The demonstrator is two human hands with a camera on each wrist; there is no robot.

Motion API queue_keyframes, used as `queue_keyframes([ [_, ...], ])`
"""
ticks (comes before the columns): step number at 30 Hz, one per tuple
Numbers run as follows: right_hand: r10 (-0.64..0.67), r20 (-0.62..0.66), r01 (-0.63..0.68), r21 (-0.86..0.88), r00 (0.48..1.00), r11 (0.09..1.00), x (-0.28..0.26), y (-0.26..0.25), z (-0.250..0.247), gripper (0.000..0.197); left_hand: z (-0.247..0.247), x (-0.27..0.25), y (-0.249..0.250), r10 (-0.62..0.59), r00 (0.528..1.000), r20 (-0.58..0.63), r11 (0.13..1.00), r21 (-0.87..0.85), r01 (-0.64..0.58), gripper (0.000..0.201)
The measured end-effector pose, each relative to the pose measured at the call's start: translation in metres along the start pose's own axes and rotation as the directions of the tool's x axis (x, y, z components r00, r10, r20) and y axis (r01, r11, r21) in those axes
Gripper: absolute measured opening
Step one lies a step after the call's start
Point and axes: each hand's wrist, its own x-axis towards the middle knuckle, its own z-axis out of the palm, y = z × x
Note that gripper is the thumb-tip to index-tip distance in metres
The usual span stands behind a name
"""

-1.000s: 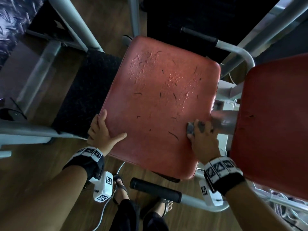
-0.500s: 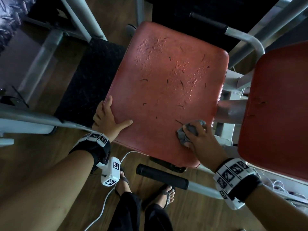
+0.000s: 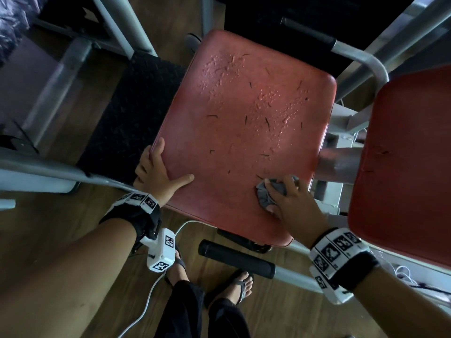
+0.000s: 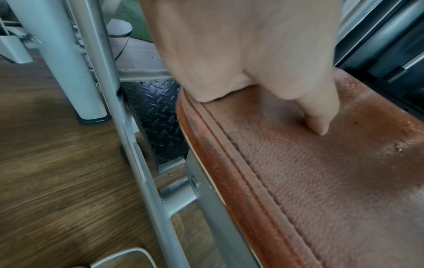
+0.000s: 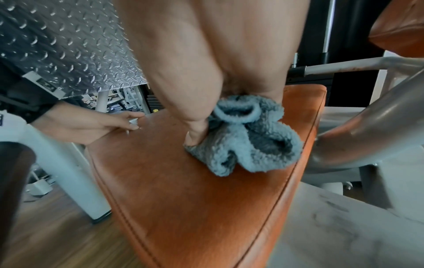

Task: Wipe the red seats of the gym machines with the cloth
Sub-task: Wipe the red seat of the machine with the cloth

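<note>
A worn red seat with cracks and blisters fills the middle of the head view. My right hand grips a bunched grey-blue cloth and presses it on the seat's near right part; the right wrist view shows the cloth crumpled under the thumb and fingers on the red seat. My left hand grips the seat's left edge, thumb on top and fingers curled over the side. The left wrist view shows that thumb pressing the leather of the seat. A second red seat is at the right.
Grey metal frame tubes run on the left, and a curved bar at the back right. A black-grip handle juts below the seat's front edge. A black rubber mat lies left of the seat. My sandalled feet stand on wood floor.
My right hand has slid the cloth from the seat's right edge leftward and toward me across the surface. The left hand has kept its hold on the left edge.
</note>
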Motion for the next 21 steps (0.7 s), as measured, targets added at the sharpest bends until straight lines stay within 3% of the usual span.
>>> queue_keyframes([
  [3, -0.012, 0.074, 0.011, 0.023, 0.997, 1.000, -0.011, 0.002, 0.010, 0.068, 0.000, 0.000, 0.000, 0.004, 1.000, 0.000, 1.000, -0.002, -0.004, 0.115],
  [8, -0.031, 0.029, 0.030, 0.033, 0.999, 0.999, 0.007, -0.001, 0.009, 0.064, 0.001, 0.000, 0.000, 0.000, 1.000, -0.004, 1.000, -0.006, 0.000, 0.115],
  [12, 0.045, 0.077, -0.052, 0.092, 0.996, 0.994, 0.017, -0.011, 0.009, 0.062, 0.001, 0.000, 0.000, -0.006, 1.000, -0.005, 1.000, -0.017, 0.006, 0.115],
  [16, -0.060, 0.188, 0.056, 0.029, 0.980, 0.998, 0.009, -0.010, 0.018, 0.066, 0.001, -0.001, 0.000, -0.007, 1.000, -0.004, 1.000, -0.011, 0.007, 0.115],
  [21, -0.040, 0.133, 0.035, 0.041, 0.990, 0.999, 0.024, -0.007, 0.009, 0.066, 0.002, 0.000, 0.002, -0.024, 1.000, -0.012, 1.000, 0.003, 0.024, 0.117],
])
